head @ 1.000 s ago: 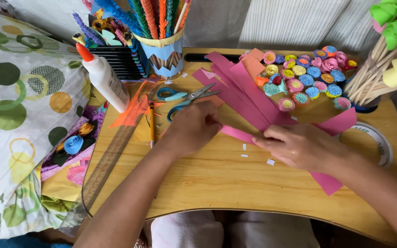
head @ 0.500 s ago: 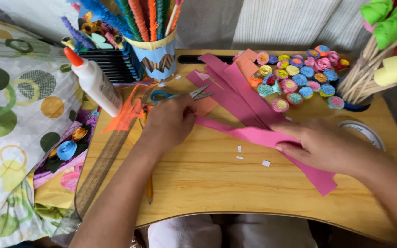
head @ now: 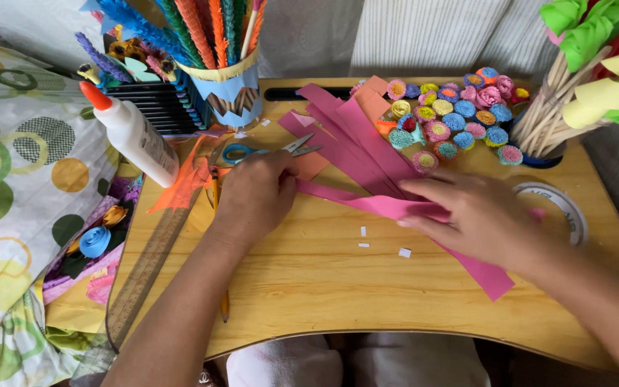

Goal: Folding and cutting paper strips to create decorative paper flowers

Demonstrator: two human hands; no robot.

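My left hand (head: 256,197) lies palm down on the wooden table (head: 324,287), fingers curled. Its fingertips are at the blue-handled scissors (head: 241,153) and by the left end of a long pink paper strip (head: 492,278). Whether the fingers grip anything is hidden. My right hand (head: 471,215) presses on the middle of that strip, which runs on past it toward the lower right. More pink strips (head: 352,136) fan out behind.
Left: a white glue bottle with orange cap (head: 134,140), a ruler (head: 148,272), a pencil (head: 223,308). Behind: a decorated cup of paper feathers (head: 227,82), several rolled paper flowers (head: 460,118). Right: a tape roll (head: 560,208), a cup of sticks (head: 546,132). Tiny paper scraps (head: 402,252) dot the table.
My left hand has slid left along the table toward the scissors' handles. My right hand stayed on the pink strip. The view has shifted slightly.
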